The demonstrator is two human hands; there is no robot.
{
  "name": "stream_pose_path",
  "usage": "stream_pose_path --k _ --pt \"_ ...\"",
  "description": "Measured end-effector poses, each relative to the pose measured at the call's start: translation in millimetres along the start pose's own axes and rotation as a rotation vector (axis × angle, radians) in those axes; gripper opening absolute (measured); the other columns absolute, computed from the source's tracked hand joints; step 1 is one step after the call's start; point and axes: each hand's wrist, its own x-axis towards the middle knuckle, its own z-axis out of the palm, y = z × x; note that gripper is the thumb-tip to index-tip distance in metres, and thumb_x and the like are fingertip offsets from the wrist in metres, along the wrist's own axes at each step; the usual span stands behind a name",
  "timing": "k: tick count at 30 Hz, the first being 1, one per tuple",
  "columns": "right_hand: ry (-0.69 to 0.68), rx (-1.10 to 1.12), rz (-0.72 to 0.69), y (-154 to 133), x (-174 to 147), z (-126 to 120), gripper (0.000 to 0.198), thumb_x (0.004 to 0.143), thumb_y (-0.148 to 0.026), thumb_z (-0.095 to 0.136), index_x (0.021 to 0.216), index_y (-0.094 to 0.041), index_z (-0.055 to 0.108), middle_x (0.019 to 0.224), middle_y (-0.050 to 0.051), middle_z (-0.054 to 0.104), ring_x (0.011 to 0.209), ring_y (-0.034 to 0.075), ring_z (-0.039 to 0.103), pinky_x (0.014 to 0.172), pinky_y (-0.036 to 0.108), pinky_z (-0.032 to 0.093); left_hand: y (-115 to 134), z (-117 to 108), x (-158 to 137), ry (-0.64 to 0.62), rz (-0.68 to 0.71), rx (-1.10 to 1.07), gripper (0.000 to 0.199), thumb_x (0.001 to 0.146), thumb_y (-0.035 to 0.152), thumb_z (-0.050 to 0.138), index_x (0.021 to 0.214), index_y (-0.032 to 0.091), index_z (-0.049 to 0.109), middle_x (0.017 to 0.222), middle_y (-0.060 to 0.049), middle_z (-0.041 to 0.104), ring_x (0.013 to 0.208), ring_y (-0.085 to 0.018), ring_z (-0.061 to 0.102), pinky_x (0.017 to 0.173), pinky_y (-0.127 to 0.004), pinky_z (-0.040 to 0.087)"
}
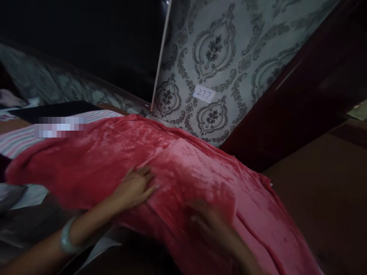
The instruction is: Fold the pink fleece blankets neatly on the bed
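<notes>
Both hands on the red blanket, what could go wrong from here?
1. The right hand is motion-blurred on the red blanket; a fast sweep might drag the fabric and wrinkle it again.
2. The blanket's right end hangs toward the dark floor; more pushing may slide it off.
3. The left hand lies flat, fingers spread, not gripping, so it may not hold the blanket. The pale bangle could catch on the plush.

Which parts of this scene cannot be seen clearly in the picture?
Head view only:
- right hand: motion blur hides its fingers.
- left hand lies flat on the red blanket; the bed under the blanket is covered.
- Blurred patch hides the striped sheet there.
- Room at upper left: too dark.
</notes>
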Motion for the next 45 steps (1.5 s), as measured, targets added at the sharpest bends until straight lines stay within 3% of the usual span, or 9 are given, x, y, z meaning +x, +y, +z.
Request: stream_pose_path --k 2,6,12,17,22,32,38,42,45 --pt "0.099 0.006 0.002 12.7 27.2 -14.5 0.047 0.100 -0.043 0.047 0.145 -0.035 0.054 0.139 0.006 0.064 0.125 0.028 0.063 0.107 0.051 0.051 14.0 -12.9 14.9 0.021 -0.017 -0.023 0.055 0.096 0.053 0.042 0.136 0.022 0.062 0.136 -0.013 0.065 0.133 -0.032 0.055 0.123 -0.059 0.027" --pt "0.155 -0.069 -0.056 17.5 112.4 -23.8 0.054 0.099 -0.042 0.047 0.151 -0.027 0.048 0.155 0.011 0.048 0.144 0.031 0.043 0.117 0.058 0.035 30.7 -6.4 41.7 0.025 0.048 -0.014 0.078 0.088 0.056 0.057 0.154 0.017 0.041 0.161 -0.019 0.036 0.152 -0.037 0.025 0.125 -0.064 0.016" --pt "0.055 -0.354 0.024 32.9 177.9 13.0 0.055 0.101 -0.037 0.044 0.154 -0.023 0.042 0.163 0.012 0.035 0.152 0.032 0.027 0.119 0.063 0.024 14.0 27.9 29.6 -0.099 -0.048 -0.036 0.078 0.085 0.054 0.065 0.154 0.030 0.040 0.167 -0.014 0.022 0.154 -0.045 0.013 0.117 -0.077 0.014" --pt "0.115 -0.347 0.020 65.7 172.4 46.0 0.054 0.103 -0.039 0.036 0.155 -0.025 0.041 0.163 0.009 0.036 0.152 0.026 0.028 0.121 0.057 0.025 -2.8 24.5 3.9 -0.140 -0.098 -0.093 0.076 0.085 0.051 0.064 0.155 0.035 0.038 0.168 -0.004 0.022 0.153 -0.045 0.012 0.118 -0.075 0.017" --pt "0.130 -0.368 -0.002 74.9 174.0 51.0 0.054 0.103 -0.041 0.031 0.155 -0.028 0.039 0.163 0.006 0.036 0.152 0.025 0.029 0.121 0.055 0.026 -6.2 16.7 -1.0 -0.187 -0.156 -0.130 0.079 0.084 0.050 0.065 0.156 0.035 0.036 0.169 -0.003 0.019 0.153 -0.046 0.013 0.119 -0.072 0.020" --pt "0.047 -0.434 0.344 138.1 187.8 3.8 0.059 0.103 -0.040 0.025 0.159 -0.023 0.032 0.162 0.010 0.037 0.148 0.025 0.036 0.118 0.054 0.030 -10.8 28.1 -3.3 -0.106 -0.126 -0.058 0.073 0.088 0.052 0.060 0.155 0.035 0.038 0.168 -0.006 0.024 0.146 -0.046 0.032 0.111 -0.069 0.035" --pt "-0.066 -0.423 0.681 124.1 157.6 -40.0 0.055 0.105 -0.041 0.026 0.154 -0.021 0.042 0.155 0.013 0.048 0.141 0.031 0.046 0.117 0.060 0.026 -16.2 29.7 3.8 -0.100 -0.106 0.062 0.066 0.092 0.053 0.050 0.154 0.034 0.039 0.168 -0.007 0.023 0.142 -0.044 0.039 0.107 -0.063 0.041" --pt "0.108 -0.491 0.738 113.5 121.0 -54.9 0.057 0.103 -0.043 0.036 0.157 -0.025 0.035 0.165 0.013 0.031 0.150 0.033 0.030 0.117 0.060 0.024 -15.1 25.7 13.5 -0.104 -0.096 0.155 0.065 0.095 0.054 0.042 0.155 0.031 0.039 0.169 -0.005 0.019 0.138 -0.041 0.045 0.100 -0.057 0.046" --pt "0.082 -0.453 0.670 113.6 86.1 -45.9 0.060 0.103 -0.051 0.036 0.159 -0.033 0.029 0.169 0.005 0.022 0.154 0.030 0.018 0.119 0.059 0.021 -15.3 25.0 18.0 -0.112 -0.091 0.197 0.066 0.094 0.054 0.039 0.155 0.029 0.039 0.169 -0.005 0.020 0.134 -0.042 0.048 0.097 -0.057 0.047"
